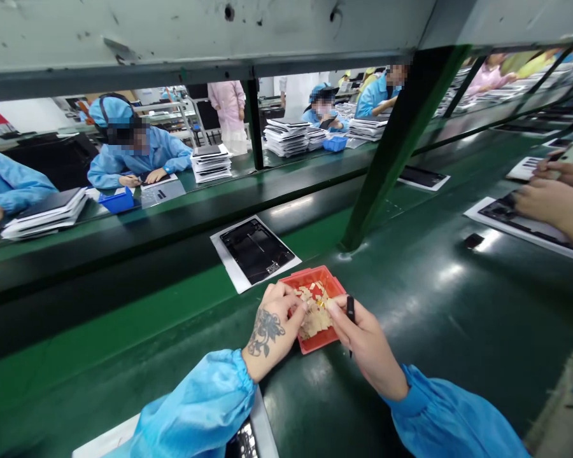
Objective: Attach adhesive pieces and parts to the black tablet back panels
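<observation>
A small red tray (333, 285) holding several small tan pieces (315, 321) sits on the green bench in front of me. My left hand (273, 327), tattooed on its back, reaches into the tray with fingers pinched on the pieces. My right hand (360, 340) is at the tray's right side, fingers curled around a thin black tool (350, 310), fingertips meeting the left hand's over the pieces. Both arms wear blue sleeves.
A black panel on a white sheet (254, 250) lies just beyond the tray. A green post (391, 152) stands behind to the right. Another person's hands (549, 197) work on a panel at right. Workers in blue sit across, with stacked panels (286, 137).
</observation>
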The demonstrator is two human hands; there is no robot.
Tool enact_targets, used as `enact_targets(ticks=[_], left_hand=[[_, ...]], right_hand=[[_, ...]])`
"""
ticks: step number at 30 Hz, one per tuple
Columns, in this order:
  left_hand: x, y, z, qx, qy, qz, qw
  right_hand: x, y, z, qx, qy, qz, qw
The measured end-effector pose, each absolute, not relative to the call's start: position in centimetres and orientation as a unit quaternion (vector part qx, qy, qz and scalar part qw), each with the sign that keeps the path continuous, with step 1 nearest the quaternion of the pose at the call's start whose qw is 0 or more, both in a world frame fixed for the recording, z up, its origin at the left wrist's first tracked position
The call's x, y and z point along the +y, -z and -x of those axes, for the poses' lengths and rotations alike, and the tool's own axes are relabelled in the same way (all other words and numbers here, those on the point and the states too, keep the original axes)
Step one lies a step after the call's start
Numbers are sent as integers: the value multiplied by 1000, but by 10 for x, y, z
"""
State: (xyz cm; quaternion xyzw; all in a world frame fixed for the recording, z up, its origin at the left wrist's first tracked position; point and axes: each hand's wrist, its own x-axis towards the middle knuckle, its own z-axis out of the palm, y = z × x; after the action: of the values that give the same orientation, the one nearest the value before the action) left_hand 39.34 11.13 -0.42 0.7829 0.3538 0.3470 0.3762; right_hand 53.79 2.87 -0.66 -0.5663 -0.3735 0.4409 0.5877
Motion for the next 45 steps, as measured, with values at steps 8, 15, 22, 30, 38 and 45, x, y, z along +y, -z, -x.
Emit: enact_targets(ticks=[8,15,22,30,38,45], left_hand=[[106,-12,-386,295,-323,-647,624],[103,-9,-383,313,-353,-654,592],[102,-12,-381,289,-338,-673,591],[98,-17,-379,277,-330,-694,576],[97,-16,-377,274,-321,-711,563],[97,-14,-373,280,-313,-716,558]], right_hand=[[28,4,-537,-447,-418,572,546],[28,3,-541,-499,-248,656,509],[27,6,-542,-549,-284,589,521],[28,-4,-540,-458,-423,588,515],[30,2,-544,-429,-482,578,499],[29,-2,-545,-571,-361,570,467]])
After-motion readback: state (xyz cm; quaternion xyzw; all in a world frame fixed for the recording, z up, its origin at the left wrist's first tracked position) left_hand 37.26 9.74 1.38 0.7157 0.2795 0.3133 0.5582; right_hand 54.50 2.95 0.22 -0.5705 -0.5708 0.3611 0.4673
